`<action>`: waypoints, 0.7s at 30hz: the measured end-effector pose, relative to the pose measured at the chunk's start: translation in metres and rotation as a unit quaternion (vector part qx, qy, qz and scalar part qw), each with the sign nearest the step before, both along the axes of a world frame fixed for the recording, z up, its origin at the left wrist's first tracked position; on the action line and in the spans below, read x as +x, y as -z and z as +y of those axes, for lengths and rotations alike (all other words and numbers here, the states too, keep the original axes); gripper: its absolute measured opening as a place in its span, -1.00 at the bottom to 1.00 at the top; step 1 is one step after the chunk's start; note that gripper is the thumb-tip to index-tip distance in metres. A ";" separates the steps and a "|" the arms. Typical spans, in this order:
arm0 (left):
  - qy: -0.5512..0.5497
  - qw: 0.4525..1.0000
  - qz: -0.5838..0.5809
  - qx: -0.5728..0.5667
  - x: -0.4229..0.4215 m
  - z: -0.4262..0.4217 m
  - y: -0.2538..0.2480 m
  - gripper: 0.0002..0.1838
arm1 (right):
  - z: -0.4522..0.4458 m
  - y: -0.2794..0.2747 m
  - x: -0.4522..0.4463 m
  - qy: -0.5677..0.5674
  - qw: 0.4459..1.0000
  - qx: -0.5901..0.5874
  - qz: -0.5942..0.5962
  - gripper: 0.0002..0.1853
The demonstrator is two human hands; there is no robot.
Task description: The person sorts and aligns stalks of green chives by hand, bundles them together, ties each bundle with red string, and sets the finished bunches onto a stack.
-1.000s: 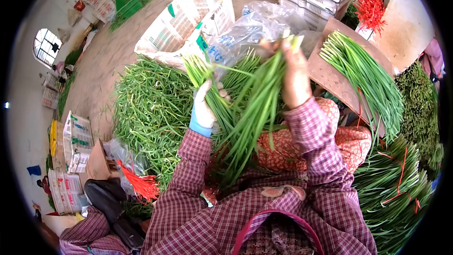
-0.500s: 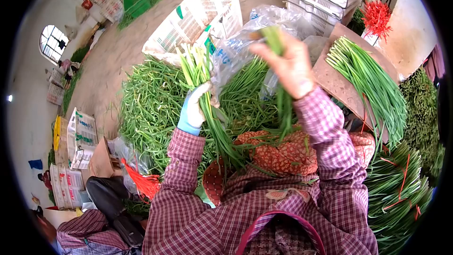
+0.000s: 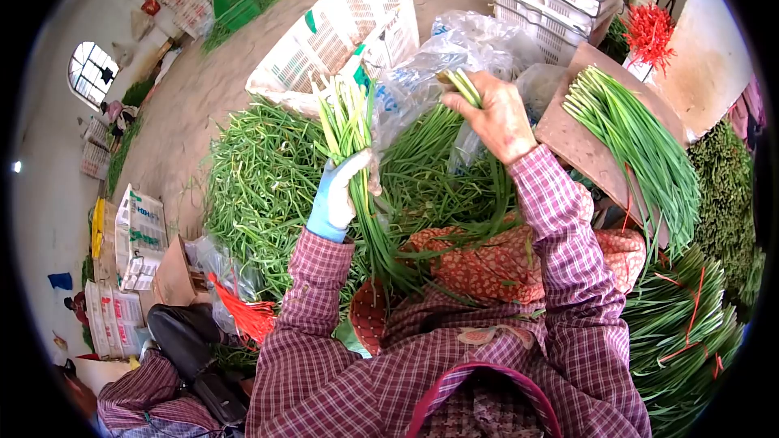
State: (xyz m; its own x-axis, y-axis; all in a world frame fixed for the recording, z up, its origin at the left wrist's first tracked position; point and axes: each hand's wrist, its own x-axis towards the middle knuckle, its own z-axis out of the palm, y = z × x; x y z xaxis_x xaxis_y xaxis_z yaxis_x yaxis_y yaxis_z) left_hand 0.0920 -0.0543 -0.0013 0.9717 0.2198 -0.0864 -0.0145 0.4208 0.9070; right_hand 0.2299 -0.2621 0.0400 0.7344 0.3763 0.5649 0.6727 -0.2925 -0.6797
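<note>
My left hand (image 3: 341, 191), in a white and blue glove, is closed around a bunch of garlic chives (image 3: 350, 118). Their pale stem ends point up and the green leaves hang towards my lap. To the right, my bare right hand (image 3: 501, 120) grips a few chive stalks (image 3: 464, 88), cut ends at the upper left. Below both hands lies a loose heap of chives (image 3: 264, 186), and more chives (image 3: 430, 150) lie between the hands beside clear plastic sheeting (image 3: 414, 73). A red patterned cloth (image 3: 503, 268) covers my lap.
Beyond the heap stands a white crate (image 3: 324, 45). Stacked white crates (image 3: 548, 0) are at the back right. A board (image 3: 600, 61) carries a chive bundle (image 3: 637, 142); tied bundles (image 3: 682, 341) lie below it. Red ties (image 3: 243, 312) hang at left, near another person's leg (image 3: 187, 332).
My right hand has drawn slightly lower, turning its stalks so the cut ends point up and left. The left hand keeps its bunch and has barely shifted.
</note>
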 end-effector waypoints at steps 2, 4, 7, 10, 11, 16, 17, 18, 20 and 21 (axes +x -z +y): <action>0.002 1.000 0.003 -0.006 0.002 -0.003 0.003 -0.71 | 0.004 0.000 -0.009 -0.036 0.999 0.010 0.025 -0.59; 0.007 1.000 -0.001 0.026 0.004 -0.013 0.001 -0.72 | 0.013 -0.023 -0.030 -0.081 0.986 0.009 0.145 -0.57; 0.030 0.999 -0.003 0.031 0.006 -0.025 -0.003 -0.70 | 0.046 -0.001 -0.033 -0.171 0.958 0.174 0.149 -0.65; 0.049 0.998 -0.026 0.008 0.006 -0.024 -0.001 -0.68 | 0.038 -0.016 -0.035 -0.156 0.956 0.187 0.161 -0.74; 0.050 0.998 -0.034 -0.010 0.006 -0.021 0.001 -0.67 | 0.021 -0.030 -0.031 -0.132 0.950 0.202 0.200 -0.76; 0.014 0.996 -0.044 -0.070 0.003 0.015 0.028 -0.65 | -0.068 -0.071 0.015 0.102 0.928 0.331 0.136 -0.66; 0.020 0.996 -0.033 -0.079 0.002 0.024 0.034 -0.65 | -0.087 -0.077 0.021 0.087 0.925 0.360 0.090 -0.66; 0.025 0.996 -0.022 -0.088 0.001 0.028 0.034 -0.64 | -0.096 -0.080 0.025 0.071 0.918 0.388 0.045 -0.67; 0.034 0.992 -0.013 -0.118 0.002 0.028 0.038 -0.63 | -0.094 -0.070 0.026 0.052 0.935 0.348 0.049 -0.68; 0.047 0.988 -0.005 -0.146 0.002 0.024 0.036 -0.62 | -0.094 -0.063 0.025 0.036 0.949 0.308 0.050 -0.69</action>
State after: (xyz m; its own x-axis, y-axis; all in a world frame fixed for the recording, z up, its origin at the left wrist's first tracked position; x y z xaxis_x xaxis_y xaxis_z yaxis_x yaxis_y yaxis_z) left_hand 0.0944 -0.0303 -0.0369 0.9876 0.0962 -0.1241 0.0290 0.6645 0.7467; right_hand 0.2547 -0.3560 0.1031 0.8067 -0.0562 0.5882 0.5897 0.1395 -0.7955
